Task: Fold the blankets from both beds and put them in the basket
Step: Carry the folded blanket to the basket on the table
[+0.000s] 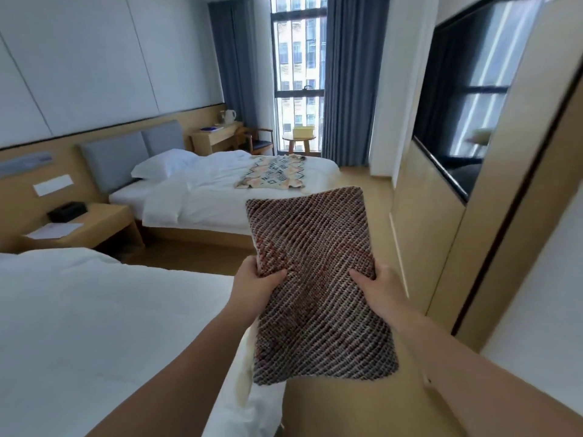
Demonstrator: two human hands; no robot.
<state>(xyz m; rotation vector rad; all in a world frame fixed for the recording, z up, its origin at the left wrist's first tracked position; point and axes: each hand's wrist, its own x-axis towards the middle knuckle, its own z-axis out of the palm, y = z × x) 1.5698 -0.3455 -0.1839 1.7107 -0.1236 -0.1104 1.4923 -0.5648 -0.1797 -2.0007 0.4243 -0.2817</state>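
Gripping folded blanket (pixel 315 247) edges above floor (pixel 356 411)

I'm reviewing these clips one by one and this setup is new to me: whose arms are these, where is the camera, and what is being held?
There is no machine here. A person wears a wide-angle camera on the head, so this one picture looks forward and down at their own arms. The left hand and right hand each hold a side edge of a folded brown knitted blanket, thumbs on top in a pinching grip, beside the foot of the near bed. On the far bed a second, patterned blanket lies spread out, not yet folded.
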